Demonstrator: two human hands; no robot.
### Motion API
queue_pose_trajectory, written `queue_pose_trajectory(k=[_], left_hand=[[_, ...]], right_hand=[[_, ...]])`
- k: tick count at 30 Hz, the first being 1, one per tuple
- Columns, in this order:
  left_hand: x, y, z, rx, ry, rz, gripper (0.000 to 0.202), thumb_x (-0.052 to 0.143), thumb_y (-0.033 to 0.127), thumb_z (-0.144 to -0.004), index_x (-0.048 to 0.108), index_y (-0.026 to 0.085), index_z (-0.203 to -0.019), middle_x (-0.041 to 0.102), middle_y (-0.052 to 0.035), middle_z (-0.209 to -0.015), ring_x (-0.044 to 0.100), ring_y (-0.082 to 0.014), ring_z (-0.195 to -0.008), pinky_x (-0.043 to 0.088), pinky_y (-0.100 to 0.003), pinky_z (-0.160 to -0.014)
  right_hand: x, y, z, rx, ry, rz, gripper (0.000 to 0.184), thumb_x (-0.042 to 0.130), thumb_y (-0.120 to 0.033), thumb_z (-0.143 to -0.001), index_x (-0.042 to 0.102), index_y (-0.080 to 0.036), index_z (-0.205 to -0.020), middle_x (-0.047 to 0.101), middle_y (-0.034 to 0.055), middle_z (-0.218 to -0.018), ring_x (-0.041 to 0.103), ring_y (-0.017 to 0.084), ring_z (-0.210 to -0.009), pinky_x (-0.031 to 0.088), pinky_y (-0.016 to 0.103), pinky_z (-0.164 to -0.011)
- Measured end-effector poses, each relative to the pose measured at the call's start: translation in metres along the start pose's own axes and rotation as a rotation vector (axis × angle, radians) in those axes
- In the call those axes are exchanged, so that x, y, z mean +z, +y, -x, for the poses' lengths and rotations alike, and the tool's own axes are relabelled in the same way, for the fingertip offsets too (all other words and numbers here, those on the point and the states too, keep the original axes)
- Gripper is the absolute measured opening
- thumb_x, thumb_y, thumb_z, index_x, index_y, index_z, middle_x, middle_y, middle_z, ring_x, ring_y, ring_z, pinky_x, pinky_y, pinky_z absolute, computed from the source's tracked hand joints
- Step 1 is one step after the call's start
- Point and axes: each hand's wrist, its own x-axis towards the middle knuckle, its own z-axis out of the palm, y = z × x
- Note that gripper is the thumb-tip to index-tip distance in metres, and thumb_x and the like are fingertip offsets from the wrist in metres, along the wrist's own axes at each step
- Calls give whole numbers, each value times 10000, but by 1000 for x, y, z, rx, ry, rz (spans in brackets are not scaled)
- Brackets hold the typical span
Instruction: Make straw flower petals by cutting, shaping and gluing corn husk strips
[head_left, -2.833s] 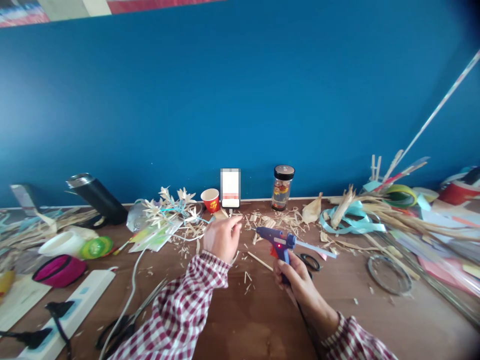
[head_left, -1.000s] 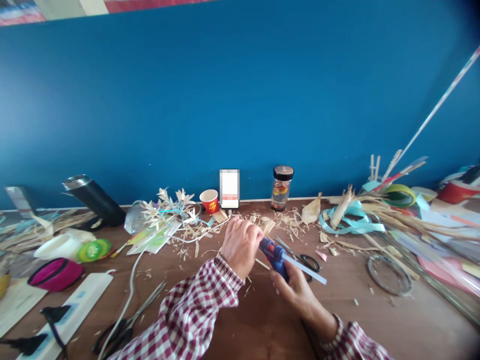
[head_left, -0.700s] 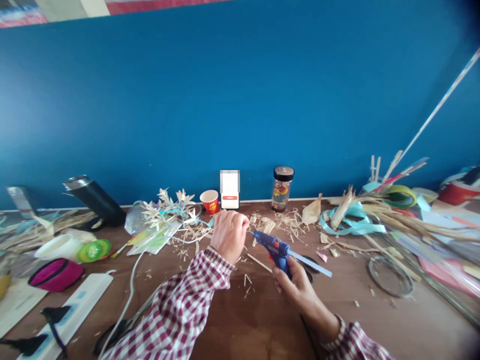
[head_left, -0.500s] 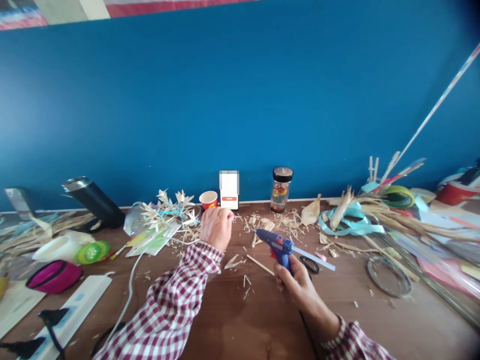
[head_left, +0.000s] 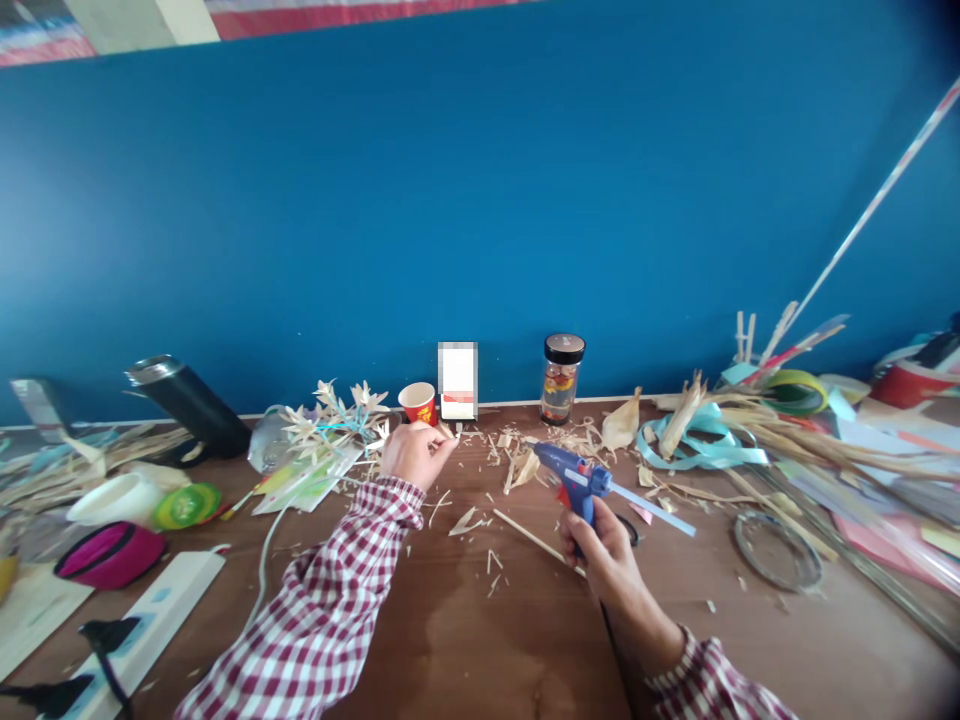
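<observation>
My right hand grips the handle of a blue glue gun, its nozzle aimed to the left and a clear glue stick jutting from its back. In front of the phone, my left hand is closed, thumb and fingertips pinched together; what they hold, if anything, is too small to make out. The phone leans upright against the blue wall, a white plug at its base. Close behind the left hand stands a red paper cup. A thin pale stick lies left of the right hand.
Dried-husk flowers and a black flask are at the left, with a power strip nearer. A lidded jar stands by the wall. Blue ribbon and a tape ring lie right. Husk scraps litter the brown table.
My left hand has shifted a little left and nearer, its pinched fingertips now showing. My right hand has moved the glue gun slightly right.
</observation>
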Motion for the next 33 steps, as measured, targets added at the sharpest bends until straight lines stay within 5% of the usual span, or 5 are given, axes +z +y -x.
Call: queue_pose_trajectory(k=[4, 8, 13, 17, 33], left_hand=[[-1, 7, 3, 34, 43, 6, 299, 536, 143, -750, 639, 176, -1029, 667, -98, -978, 589, -235, -874, 444, -362, -761], [0, 33, 14, -11, 30, 161, 177, 524, 276, -804, 677, 198, -847, 697, -40, -760, 618, -176, -673, 474, -316, -650], [-1, 87, 36, 141, 221, 202, 82, 593, 235, -764, 669, 208, -775, 676, -16, -746, 591, -174, -713, 358, -454, -914], [3, 112, 44, 228, 208, 183, 135, 555, 180, -793, 675, 238, -814, 659, -3, -743, 571, -168, -771, 267, -458, -991], [14, 117, 37, 284, 203, 129, 124, 542, 171, -795, 657, 217, -784, 652, -7, -734, 556, -178, -764, 236, -474, -1010]], right_hand=[[1, 3, 0, -5, -26, -35, 227, 579, -390, -787, 455, -203, -820, 433, -60, -596, 401, 67, -465, 340, 177, -411], [3, 2, -1, -10, -46, -109, 241, 593, -393, -771, 443, -205, -782, 436, -62, -584, 394, 65, -451, 311, 166, -381], [5, -1, 0, 24, -47, -72, 302, 610, -431, -742, 466, -198, -869, 449, -65, -540, 392, 72, -428, 317, 179, -386], [5, 2, 2, 18, -42, -36, 295, 603, -438, -748, 453, -201, -841, 452, -68, -527, 398, 73, -418, 329, 184, -395], [6, 1, 4, -15, -104, -10, 259, 575, -409, -780, 432, -193, -775, 445, -68, -549, 394, 62, -428, 326, 176, -395]])
